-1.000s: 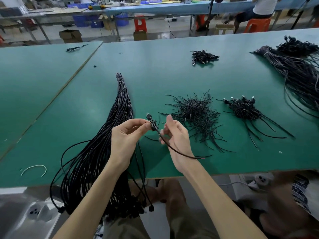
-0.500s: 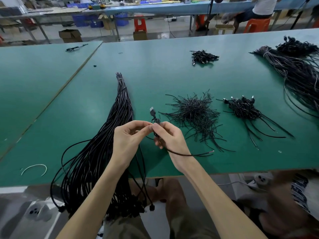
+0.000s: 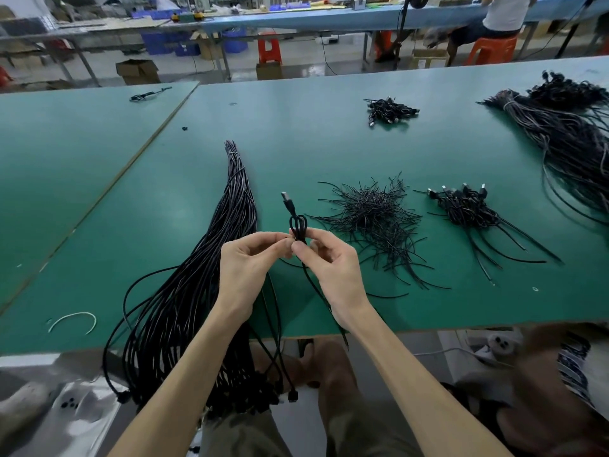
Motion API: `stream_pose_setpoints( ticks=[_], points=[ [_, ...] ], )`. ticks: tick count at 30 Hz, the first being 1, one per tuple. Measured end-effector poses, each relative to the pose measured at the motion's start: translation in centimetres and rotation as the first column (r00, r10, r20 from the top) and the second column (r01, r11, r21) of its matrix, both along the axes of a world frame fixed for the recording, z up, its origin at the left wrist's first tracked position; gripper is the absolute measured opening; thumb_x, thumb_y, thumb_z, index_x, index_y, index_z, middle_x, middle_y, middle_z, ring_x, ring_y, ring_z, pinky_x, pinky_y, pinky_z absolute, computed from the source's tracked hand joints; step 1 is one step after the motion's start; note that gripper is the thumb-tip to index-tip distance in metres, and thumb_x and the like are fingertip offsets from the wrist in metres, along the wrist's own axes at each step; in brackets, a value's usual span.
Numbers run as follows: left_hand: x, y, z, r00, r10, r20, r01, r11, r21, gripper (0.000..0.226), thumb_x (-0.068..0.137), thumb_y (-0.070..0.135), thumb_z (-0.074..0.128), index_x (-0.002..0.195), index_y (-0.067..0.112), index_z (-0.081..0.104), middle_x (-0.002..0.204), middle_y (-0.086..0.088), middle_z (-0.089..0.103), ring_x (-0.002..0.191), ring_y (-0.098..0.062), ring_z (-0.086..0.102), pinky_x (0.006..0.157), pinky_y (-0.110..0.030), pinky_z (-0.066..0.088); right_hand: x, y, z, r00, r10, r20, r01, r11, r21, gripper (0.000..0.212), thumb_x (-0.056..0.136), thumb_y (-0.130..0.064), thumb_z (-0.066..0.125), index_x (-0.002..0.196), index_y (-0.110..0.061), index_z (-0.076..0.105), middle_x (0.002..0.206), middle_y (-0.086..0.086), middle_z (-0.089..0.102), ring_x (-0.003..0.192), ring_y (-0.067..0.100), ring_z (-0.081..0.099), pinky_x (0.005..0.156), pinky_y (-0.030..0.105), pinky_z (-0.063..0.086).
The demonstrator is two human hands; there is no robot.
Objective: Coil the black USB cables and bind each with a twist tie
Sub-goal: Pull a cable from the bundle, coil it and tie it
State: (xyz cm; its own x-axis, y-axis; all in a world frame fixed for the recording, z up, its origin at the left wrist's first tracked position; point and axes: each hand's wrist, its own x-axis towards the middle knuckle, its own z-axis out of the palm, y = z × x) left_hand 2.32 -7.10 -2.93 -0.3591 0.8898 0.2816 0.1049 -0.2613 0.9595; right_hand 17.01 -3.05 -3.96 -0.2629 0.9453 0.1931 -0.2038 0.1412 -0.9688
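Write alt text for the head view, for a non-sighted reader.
Left hand and right hand pinch a looped black cable over a green table. A long cable bundle lies left of them; a twist tie pile and bound cables lie right.

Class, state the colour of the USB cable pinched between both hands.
Black, the USB cable; the head view shows it best.

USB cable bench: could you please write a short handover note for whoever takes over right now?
Hands: left hand and right hand both pinch the small coil of one cable, plug up.
Things: the uncoiled bundle lies to their left; the twist ties and the coiled cables to their right.
Done: that coiled pile.
Left: bind this coil (no tie visible on it), then work through the bundle.
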Motion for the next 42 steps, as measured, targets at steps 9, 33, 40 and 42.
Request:
stream_pose_setpoints(
  ticks=[9,33,40,42],
  points=[
    [-0.13,0.4,-0.45,0.991,0.027,-0.128,-0.032,0.999,-0.031,0.012,0.096,0.023,0.072,0.096,0.013,0.078,0.081,-0.003,0.076,0.074,-0.014,0.07,0.071,-0.02,0.054,0.09,-0.04,-0.1,0.999,0.047,-0.007,-0.047,0.998,-0.051,0.008,0.099,-0.016,0.069,0.097,-0.011,0.075,0.064,-0.014,0.065,0.057,0.0,0.055,0.055,0.013,0.042],
    [-0.06,0.38,0.12,0.971,0.013,-0.238,-0.036,0.995,-0.095,0.041,0.105,0.025,0.06,0.074,0.001,0.051,0.063,0.0,0.038,0.061,-0.016,0.032,0.055,-0.028,0.029,0.07,0.0,-0.37,0.987,0.159,0.008,-0.158,0.985,-0.068,0.017,0.097,-0.02,0.073,0.111,-0.012,0.066,0.066,0.004,0.063,0.061,0.027,0.047,0.048,0.025,0.039],
    [0.62,0.24,0.25,0.921,0.136,-0.364,-0.154,0.988,-0.02,0.037,0.103,0.024,0.062,0.072,0.006,0.053,0.061,0.004,0.041,0.058,-0.008,0.034,0.053,-0.023,0.03,0.13,-0.14,-0.27,0.994,0.11,0.019,-0.11,0.994,-0.01,0.014,0.097,-0.013,0.072,0.111,-0.011,0.069,0.066,0.004,0.067,0.049,0.015,0.052,0.05,0.024,0.046],
    [0.77,0.23,0.34,0.908,0.151,-0.391,-0.164,0.986,0.0,0.036,0.103,0.023,0.063,0.072,0.008,0.053,0.063,0.004,0.042,0.058,-0.008,0.035,0.054,-0.022,0.03,0.18,-0.25,-0.25,0.993,0.117,0.012,-0.117,0.993,-0.012,0.013,0.098,-0.013,0.071,0.111,-0.013,0.068,0.068,0.006,0.07,0.048,0.016,0.054,0.051,0.022,0.046]
  ],
)
